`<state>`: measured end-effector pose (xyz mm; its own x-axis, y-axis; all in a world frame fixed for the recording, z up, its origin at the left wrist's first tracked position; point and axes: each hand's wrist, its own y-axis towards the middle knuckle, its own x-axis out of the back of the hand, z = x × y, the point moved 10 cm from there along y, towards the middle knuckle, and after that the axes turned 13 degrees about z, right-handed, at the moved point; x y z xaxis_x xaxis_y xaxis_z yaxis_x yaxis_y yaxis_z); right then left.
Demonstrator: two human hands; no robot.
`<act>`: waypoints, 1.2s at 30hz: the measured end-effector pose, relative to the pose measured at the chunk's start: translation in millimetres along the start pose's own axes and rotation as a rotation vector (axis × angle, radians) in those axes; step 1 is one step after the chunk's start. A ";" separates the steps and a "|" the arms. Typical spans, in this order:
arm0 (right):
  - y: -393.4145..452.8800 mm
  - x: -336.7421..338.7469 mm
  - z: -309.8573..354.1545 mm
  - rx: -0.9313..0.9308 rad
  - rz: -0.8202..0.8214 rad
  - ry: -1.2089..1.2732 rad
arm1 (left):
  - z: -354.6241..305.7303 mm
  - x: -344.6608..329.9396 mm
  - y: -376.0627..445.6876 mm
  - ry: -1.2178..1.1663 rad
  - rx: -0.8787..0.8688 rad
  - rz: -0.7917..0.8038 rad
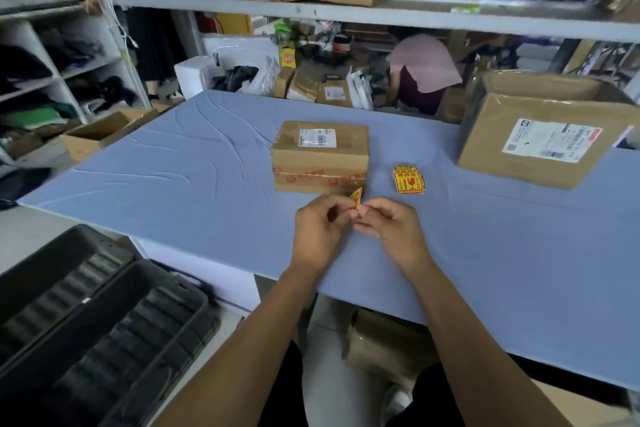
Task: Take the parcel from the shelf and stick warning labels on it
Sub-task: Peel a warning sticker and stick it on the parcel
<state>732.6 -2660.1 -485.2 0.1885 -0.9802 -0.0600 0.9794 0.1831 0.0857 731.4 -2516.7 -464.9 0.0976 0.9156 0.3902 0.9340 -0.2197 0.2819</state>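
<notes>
A brown cardboard parcel (320, 156) with a white shipping label on top and red printed tape on its front lies on the blue table (180, 177). To its right sits a small stack of yellow-and-red warning labels (408, 179). Just in front of the parcel, my left hand (320, 230) and my right hand (391, 225) meet, both pinching one curled warning label (356, 199) between their fingertips. The label is bent upward and stands clear of the parcel.
A larger open cardboard box (540, 135) stands at the table's right. Shelves (346, 12) with boxes run overhead and at the left. Another person in pink (424, 66) bends behind the table. Black plastic trays (97, 322) lie at my lower left.
</notes>
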 end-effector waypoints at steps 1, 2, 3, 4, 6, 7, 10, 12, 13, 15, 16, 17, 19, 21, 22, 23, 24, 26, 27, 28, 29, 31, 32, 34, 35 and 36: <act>-0.2 -0.3 -0.4 -0.003 0.015 -0.004 | 2.3 -0.3 -0.2 -0.031 0.015 0.002; -0.4 -1.1 -0.6 -0.005 0.026 -0.007 | 4.3 0.2 -0.5 -0.060 0.028 -0.001; -0.5 -1.8 -0.8 -0.005 0.031 -0.008 | 5.9 0.9 -0.8 -0.082 0.039 -0.008; -0.8 -2.3 -0.5 -0.004 0.032 -0.008 | 6.5 1.6 -1.2 -0.098 0.047 -0.013; -1.2 -2.9 0.7 0.002 0.030 -0.008 | 7.4 1.9 -1.7 -0.121 0.063 -0.019; -1.4 -3.3 0.9 0.003 0.032 -0.007 | 7.8 1.6 -1.8 -0.128 0.071 -0.020; -1.3 -3.7 0.4 0.002 0.041 0.000 | 6.9 1.4 -2.5 -0.132 0.078 -0.020; -1.3 -4.2 0.6 0.003 0.045 -0.011 | 6.3 1.8 -2.2 -0.122 0.073 -0.020; -1.2 -4.1 0.7 0.003 0.044 -0.018 | 6.1 2.0 -2.2 -0.117 0.072 -0.021; -1.9 -4.4 1.5 0.008 0.044 -0.026 | 5.7 2.3 -2.4 -0.109 0.072 -0.021; -2.2 -4.7 2.0 0.009 0.047 -0.030 | 5.5 2.4 -2.6 -0.102 0.071 -0.020; -2.3 -4.9 1.9 0.009 0.050 -0.034 | 5.6 2.3 -2.7 -0.096 0.070 -0.018; -2.3 -5.6 1.8 0.008 0.062 -0.048 | 5.2 2.3 -3.2 -0.093 0.069 -0.015; -2.0 -6.0 1.4 0.009 0.071 -0.062 | 4.9 2.9 -3.2 -0.090 0.066 -0.018; -1.9 -5.8 1.0 0.008 0.071 -0.065 | 5.0 3.1 -3.0 -0.087 0.066 -0.019; -1.6 -5.4 0.6 0.007 0.071 -0.067 | 4.8 2.9 -2.9 -0.084 0.067 -0.019; -1.6 -5.0 0.4 0.006 0.068 -0.072 | 4.9 2.8 -2.9 -0.080 0.071 -0.019; -1.2 -4.1 0.2 0.005 0.061 -0.087 | 4.4 2.6 -2.9 -0.074 0.070 -0.020; -1.0 -3.8 0.1 0.005 0.057 -0.092 | 4.1 2.3 -2.8 -0.070 0.068 -0.019; -1.1 -3.7 0.4 0.006 0.053 -0.096 | 3.5 2.1 -3.1 -0.066 0.067 -0.017; -1.1 -3.7 0.5 0.007 0.050 -0.101 | 3.1 2.1 -3.3 -0.062 0.066 -0.016; -1.5 -3.5 0.9 0.008 0.044 -0.116 | 1.9 2.2 -3.5 -0.050 0.059 -0.015; -1.7 -3.4 1.1 0.007 0.042 -0.125 | 1.3 2.3 -3.7 -0.040 0.054 -0.015; -2.3 -3.1 2.0 0.007 0.039 -0.138 | 0.6 2.5 -4.0 -0.028 0.048 -0.017; -2.6 -3.0 2.4 0.007 0.037 -0.136 | 0.8 2.6 -4.0 -0.026 0.048 -0.018; -3.0 -3.0 3.0 0.007 0.035 -0.130 | 1.4 2.6 -4.0 -0.026 0.049 -0.020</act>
<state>728.9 -2657.9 -482.4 0.2108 -0.9748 0.0725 0.9717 0.2171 0.0928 728.4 -2512.9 -466.2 0.0865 0.9281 0.3621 0.9514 -0.1848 0.2463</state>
